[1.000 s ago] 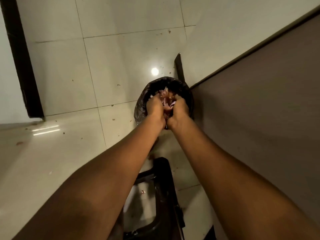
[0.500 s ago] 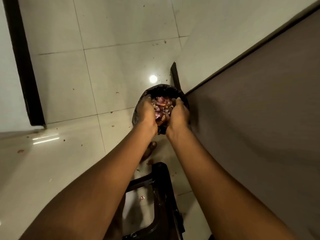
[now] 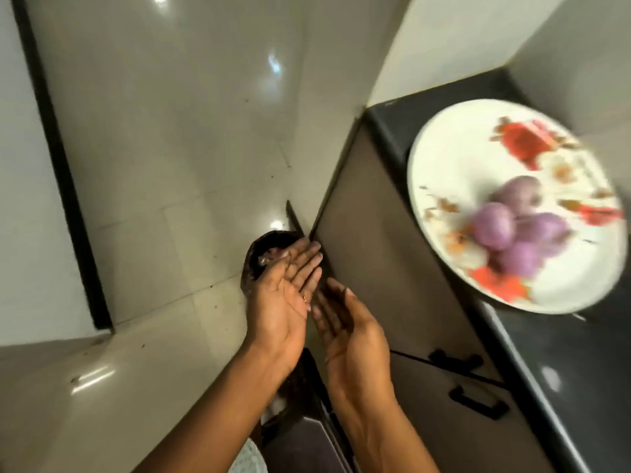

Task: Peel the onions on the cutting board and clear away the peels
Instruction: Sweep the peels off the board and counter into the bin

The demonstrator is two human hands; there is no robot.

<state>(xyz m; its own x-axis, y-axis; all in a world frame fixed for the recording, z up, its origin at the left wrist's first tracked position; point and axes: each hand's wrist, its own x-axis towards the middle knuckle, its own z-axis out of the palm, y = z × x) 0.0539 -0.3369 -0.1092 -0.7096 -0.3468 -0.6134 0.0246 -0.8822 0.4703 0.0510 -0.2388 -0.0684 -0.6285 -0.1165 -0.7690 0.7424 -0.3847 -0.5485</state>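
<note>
Now we hold our left hand (image 3: 283, 298) and right hand (image 3: 353, 327) spread, no longer cupping peels (image 3: 269, 258), bin (image 3: 254, 264) at centre frame, onions (image 3: 519, 227) newly in view at right.

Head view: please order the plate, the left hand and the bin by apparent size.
1. plate
2. left hand, nearer the camera
3. bin, farther away and partly hidden behind that hand, so its rank is unsure

Forearms (image 3: 211, 404), left hand (image 3: 280, 302) and right hand (image 3: 351, 332) are all bare.
</note>
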